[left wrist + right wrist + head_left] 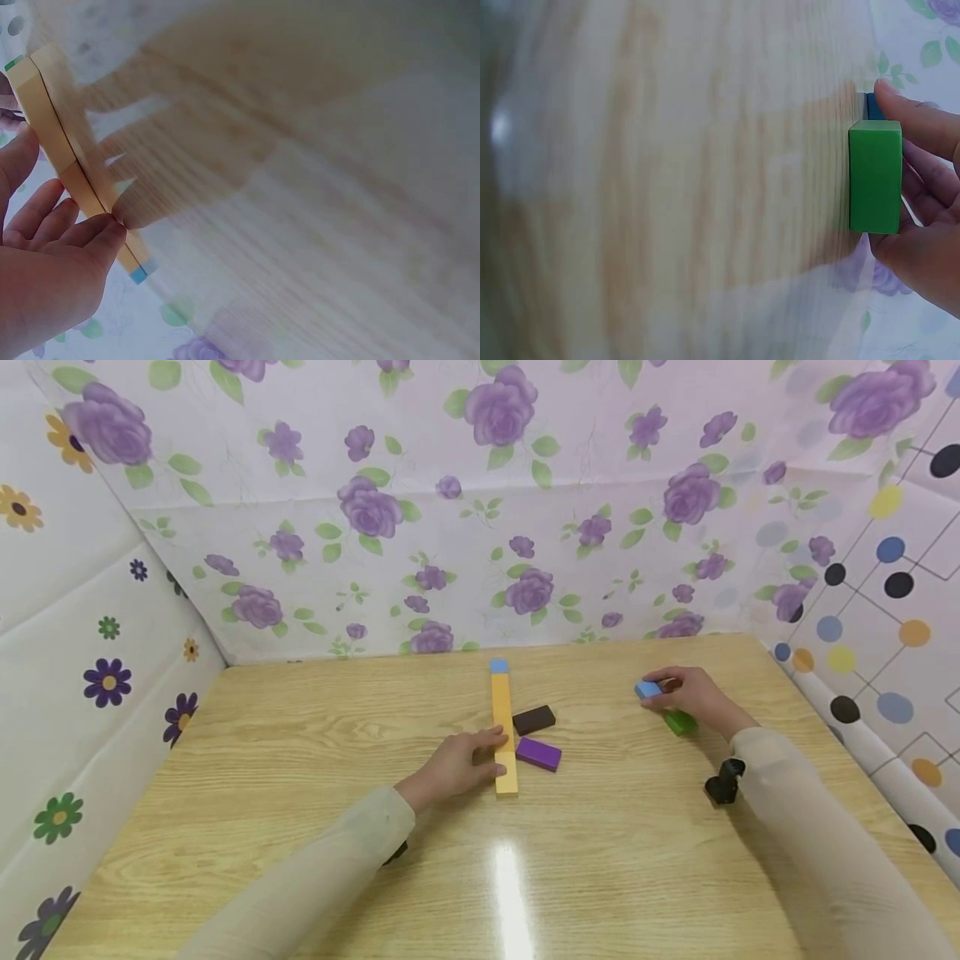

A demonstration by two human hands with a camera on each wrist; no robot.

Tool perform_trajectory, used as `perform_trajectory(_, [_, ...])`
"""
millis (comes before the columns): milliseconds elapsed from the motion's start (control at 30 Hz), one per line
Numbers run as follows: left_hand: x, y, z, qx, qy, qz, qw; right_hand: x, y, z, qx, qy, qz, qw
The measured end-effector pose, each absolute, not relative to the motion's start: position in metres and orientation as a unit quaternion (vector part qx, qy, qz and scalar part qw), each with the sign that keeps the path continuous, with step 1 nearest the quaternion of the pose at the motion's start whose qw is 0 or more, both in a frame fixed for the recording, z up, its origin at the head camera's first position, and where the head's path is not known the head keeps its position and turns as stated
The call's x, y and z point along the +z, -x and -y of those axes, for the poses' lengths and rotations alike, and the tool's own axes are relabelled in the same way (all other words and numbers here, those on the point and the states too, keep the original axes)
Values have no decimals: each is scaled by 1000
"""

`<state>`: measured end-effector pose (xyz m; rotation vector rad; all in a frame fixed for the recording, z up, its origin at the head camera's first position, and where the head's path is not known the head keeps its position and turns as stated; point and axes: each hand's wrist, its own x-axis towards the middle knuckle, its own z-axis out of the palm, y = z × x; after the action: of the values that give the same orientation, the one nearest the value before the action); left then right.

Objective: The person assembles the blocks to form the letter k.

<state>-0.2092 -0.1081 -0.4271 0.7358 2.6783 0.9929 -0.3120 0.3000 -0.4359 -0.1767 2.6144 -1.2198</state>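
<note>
An orange and yellow row of blocks [501,697] lies lengthwise away from me, with a small blue end piece [499,667] at its far tip. My left hand [457,763] rests against its left side, fingertips at the wood, as the left wrist view also shows. Close to the row's right side are a dark brown block [534,720] and a purple block [538,754]. Over on the right, my right hand [693,697] pinches a light blue block [647,689] between thumb and fingers. A green block [875,178] lies just under that hand, partly hidden in the head view.
The wooden table [337,718] ends at a floral cloth wall [420,527] behind. Patterned cloth walls also stand on the left [90,710] and right [885,635]. A black wrist device [723,782] hangs below my right sleeve.
</note>
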Motion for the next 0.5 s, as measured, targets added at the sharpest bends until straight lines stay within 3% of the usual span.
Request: perform_trajectory(500, [-428,209,108,340,-245,-902,101,-436,310,-298,-409,81,-902,112])
